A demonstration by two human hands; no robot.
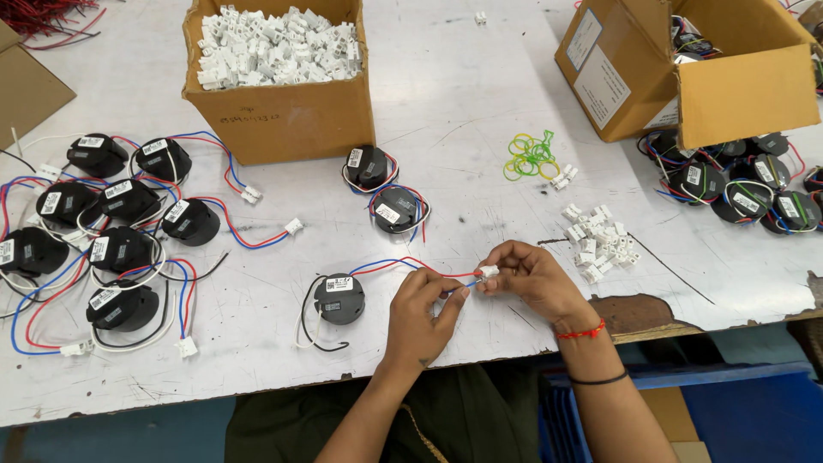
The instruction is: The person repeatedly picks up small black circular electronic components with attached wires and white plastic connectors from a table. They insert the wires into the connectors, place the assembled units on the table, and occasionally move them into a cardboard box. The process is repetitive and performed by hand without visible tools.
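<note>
At the middle of the scratched white worktable (480,111), the left hand (420,317) pinches the thin red and blue wires (386,264) between thumb and fingertips, closed on them just short of their free ends, while the right hand (531,279), at about 2 o'clock from the left and almost touching it, is clamped with thumb and forefinger on a small white plastic connector block (489,272) that meets those wire ends. The wires run off toward 9 o'clock to a round black plastic module with a white label (339,297), which lies flat on the table just beside the left hand, a black and a white lead looped around its left side. At 3 o'clock from the right hand, near it, sits a loose heap of the same white connector pieces (600,240), and farther out at 12 o'clock lies a tangle of green and yellow rubber bands (530,157). Two more black modules (386,189) rest at 11 o'clock. An open brown cardboard box filled with white connectors (279,69) stands at 10 o'clock, well apart, and a cluster of wired black modules (103,231) spreads at 9 o'clock. A second open cardboard box (686,69) stands at 1 o'clock, with another pile of black modules (737,184) beside it.
</note>
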